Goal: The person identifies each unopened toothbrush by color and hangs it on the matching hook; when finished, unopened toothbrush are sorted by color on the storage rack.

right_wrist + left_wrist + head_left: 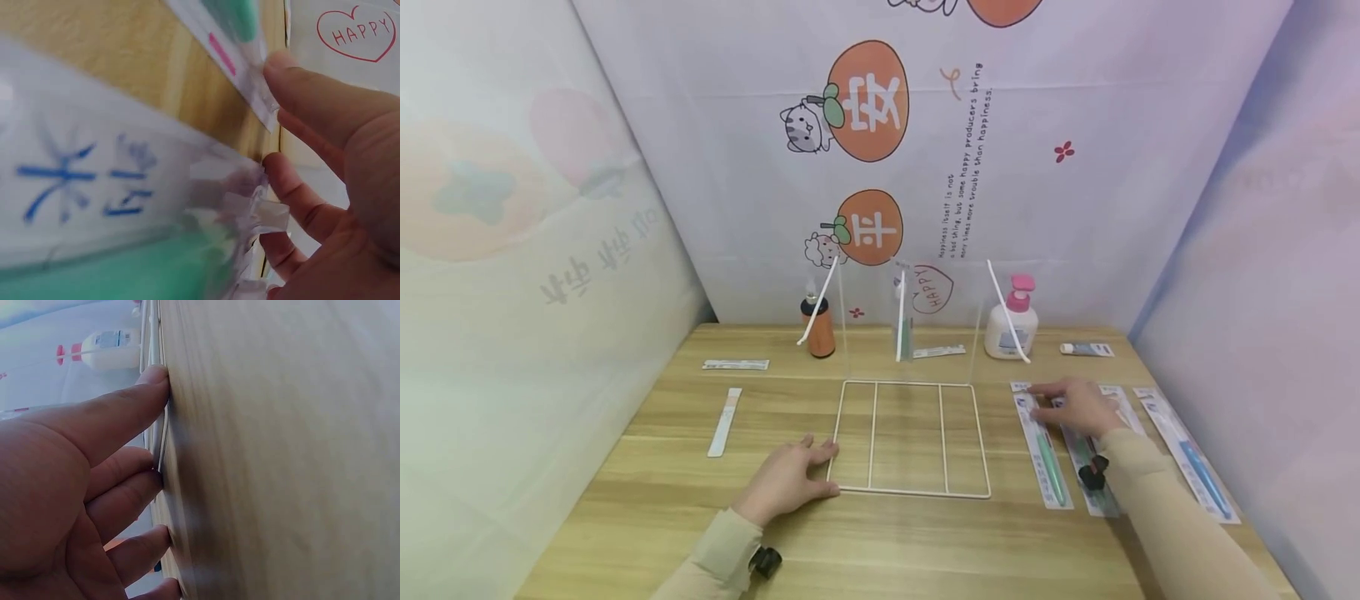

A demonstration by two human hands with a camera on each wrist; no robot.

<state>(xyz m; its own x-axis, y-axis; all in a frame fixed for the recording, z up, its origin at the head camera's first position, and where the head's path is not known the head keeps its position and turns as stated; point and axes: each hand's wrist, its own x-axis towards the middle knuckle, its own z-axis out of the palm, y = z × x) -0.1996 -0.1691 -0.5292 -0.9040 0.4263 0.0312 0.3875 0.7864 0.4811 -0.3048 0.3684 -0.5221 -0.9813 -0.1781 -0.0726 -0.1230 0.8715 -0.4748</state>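
Left hand: your left hand (792,477) lies low over the tabletop (850,550), palm turned inward, its fingers loosely extended and thumb and fingertips touching the left front corner of the wire rack (907,492).
Right hand: your right hand (1078,407) reaches in from the right, thumb and forefinger at the far end of the green toothbrush pack (1047,454); you cannot tell whether they pinch it.
Green pack, direction: it lies flat, long axis running away from you and leaning left at the far end, green handle toward you.
Green pack, place: right of the rack, below and left of your right hand, well apart from your left.
Second pack: the neighbouring toothbrush pack (1099,492) runs roughly parallel, partly covered by your right hand.
Blue pack: the blue toothbrush pack (1198,471) lies outside your right forearm, its far end also leaning left.
Rack, direction: two inner bars run away from you; the front bar runs left to right.
Behind: an orange bottle (821,333) stands beyond the rack on the left, a pump bottle (1011,332) on the right, with a small tube (1086,350) lying beside it.
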